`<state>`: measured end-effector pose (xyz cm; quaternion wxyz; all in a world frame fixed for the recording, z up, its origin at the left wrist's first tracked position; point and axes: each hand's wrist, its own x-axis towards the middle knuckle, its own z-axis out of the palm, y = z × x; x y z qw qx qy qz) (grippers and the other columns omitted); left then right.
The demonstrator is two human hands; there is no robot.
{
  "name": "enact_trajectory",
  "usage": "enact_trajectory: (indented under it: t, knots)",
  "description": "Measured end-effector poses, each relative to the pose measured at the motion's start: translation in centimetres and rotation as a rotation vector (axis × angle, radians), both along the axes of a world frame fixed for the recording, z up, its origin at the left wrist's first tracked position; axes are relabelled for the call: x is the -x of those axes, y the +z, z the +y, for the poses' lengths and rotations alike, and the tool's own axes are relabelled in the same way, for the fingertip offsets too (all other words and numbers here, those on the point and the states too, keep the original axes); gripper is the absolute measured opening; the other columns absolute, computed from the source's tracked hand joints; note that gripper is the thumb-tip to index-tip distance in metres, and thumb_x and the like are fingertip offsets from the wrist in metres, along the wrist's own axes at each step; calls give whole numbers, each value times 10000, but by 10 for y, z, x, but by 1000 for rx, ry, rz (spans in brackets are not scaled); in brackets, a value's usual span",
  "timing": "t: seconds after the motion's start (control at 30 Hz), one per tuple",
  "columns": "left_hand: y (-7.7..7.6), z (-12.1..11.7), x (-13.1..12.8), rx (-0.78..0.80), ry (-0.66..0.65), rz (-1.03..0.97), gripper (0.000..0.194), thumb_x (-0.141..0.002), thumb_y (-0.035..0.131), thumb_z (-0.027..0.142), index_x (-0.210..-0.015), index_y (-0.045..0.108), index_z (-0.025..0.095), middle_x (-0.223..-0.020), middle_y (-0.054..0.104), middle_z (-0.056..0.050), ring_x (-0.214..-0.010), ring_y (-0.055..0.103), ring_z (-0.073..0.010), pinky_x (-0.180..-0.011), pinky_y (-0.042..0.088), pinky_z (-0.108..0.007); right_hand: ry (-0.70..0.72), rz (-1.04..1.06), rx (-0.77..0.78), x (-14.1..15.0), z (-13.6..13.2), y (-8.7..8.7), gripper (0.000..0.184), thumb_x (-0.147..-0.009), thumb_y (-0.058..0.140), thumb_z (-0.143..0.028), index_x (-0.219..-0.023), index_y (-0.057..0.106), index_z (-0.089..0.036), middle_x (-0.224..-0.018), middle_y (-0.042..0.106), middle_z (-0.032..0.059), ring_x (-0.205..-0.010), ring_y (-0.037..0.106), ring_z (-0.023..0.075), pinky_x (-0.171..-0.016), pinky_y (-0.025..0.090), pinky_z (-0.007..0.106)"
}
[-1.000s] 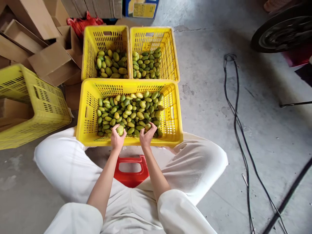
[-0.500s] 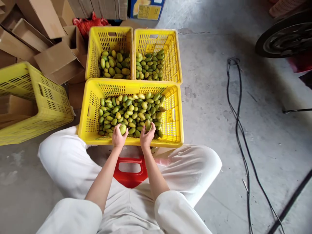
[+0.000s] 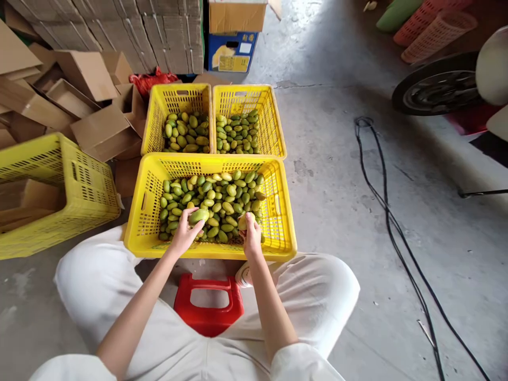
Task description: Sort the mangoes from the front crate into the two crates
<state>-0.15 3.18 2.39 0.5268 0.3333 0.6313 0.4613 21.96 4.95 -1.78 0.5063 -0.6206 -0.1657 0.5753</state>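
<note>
My left hand (image 3: pixel 183 233) is closed around the side of a plump green mango (image 3: pixel 198 216), held over the near part of a wide yellow crate (image 3: pixel 210 252). To its right, my right hand (image 3: pixel 253 239) grips a yellower mango (image 3: pixel 242 221), its thumb on top and the other fingers partly hidden. Below both hands, many small green and yellow mangoes (image 3: pixel 228 206) lie loose in the crate. The crate stands between my knees.
Behind stand two yellow crates (image 3: pixel 147 119) (image 3: pixel 280 129) holding more mangoes. A yellow crate (image 3: pixel 89 185) with cardboard is at left, near heaped cartons (image 3: pixel 105 129). A red stool (image 3: pixel 208 320) is under me. Black cable (image 3: pixel 384 201) and a wheel (image 3: pixel 436 87) are at right.
My hands have moved apart, left hand leftward and right hand rightward. The mangoes in them now show turned differently. The view has tilted up, showing more cartons behind.
</note>
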Motion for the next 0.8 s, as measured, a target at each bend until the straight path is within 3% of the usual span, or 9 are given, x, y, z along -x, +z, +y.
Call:
enact_trajectory:
  t: [0.07,0.17,0.27,0.4,0.5,0.57,0.67,0.8]
  knots:
    - [18,12,6,-51,-47,26,513,-667,995,327,-1124,795,206,-1245,695,-129,-1052,740,-262,-795,662,-319,52,31,41,-2,11,15,599,-679,885,-775,-763,678,-219,-691,642,-8,-618,525,130,-501,425,247]
    - [35,21,14,-40,-40,-43,490,-631,1020,293,-1072,832,195,-1207,761,-132,-1026,754,-261,-805,661,-309,151,107,110,-1,23,36,520,-683,932,-675,-770,718,-208,-779,717,27,-709,620,166,-551,526,266]
    - [39,25,19,-7,13,-147,469,-635,1022,314,-1042,827,186,-1112,806,-122,-953,761,-254,-767,653,-308,244,197,94,1,28,52,413,-717,954,-530,-906,760,-218,-830,755,21,-687,636,167,-557,555,284]
    - [34,29,23,40,87,-266,424,-710,970,497,-917,787,176,-1028,787,-141,-1012,768,-306,-752,666,-352,279,238,60,-3,32,67,379,-749,953,-442,-974,717,-249,-863,756,-9,-681,605,140,-551,495,248]
    - [34,35,23,94,124,-436,388,-767,935,482,-905,752,169,-1053,769,-150,-1079,772,-329,-881,686,-433,323,281,26,-9,40,75,351,-740,946,-340,-1016,751,-243,-925,740,-5,-775,616,144,-609,506,242]
    - [39,39,23,118,129,-528,314,-804,910,394,-934,727,175,-1068,770,-133,-1018,776,-290,-886,683,-434,364,334,-18,-12,46,78,403,-704,940,-256,-1071,774,-244,-925,719,-17,-783,607,136,-640,512,242]
    - [48,46,23,116,130,-579,259,-816,881,305,-914,669,193,-988,759,-90,-831,752,-209,-748,654,-343,348,356,-78,-11,51,79,507,-660,975,-223,-1109,742,-262,-915,709,-39,-749,593,119,-652,505,239]
    - [58,51,27,152,85,-603,253,-870,792,372,-900,620,189,-892,729,-74,-655,680,-174,-565,545,-283,260,332,-149,-2,50,77,548,-643,1041,-391,-1025,667,-268,-899,719,-35,-747,595,123,-683,519,254]
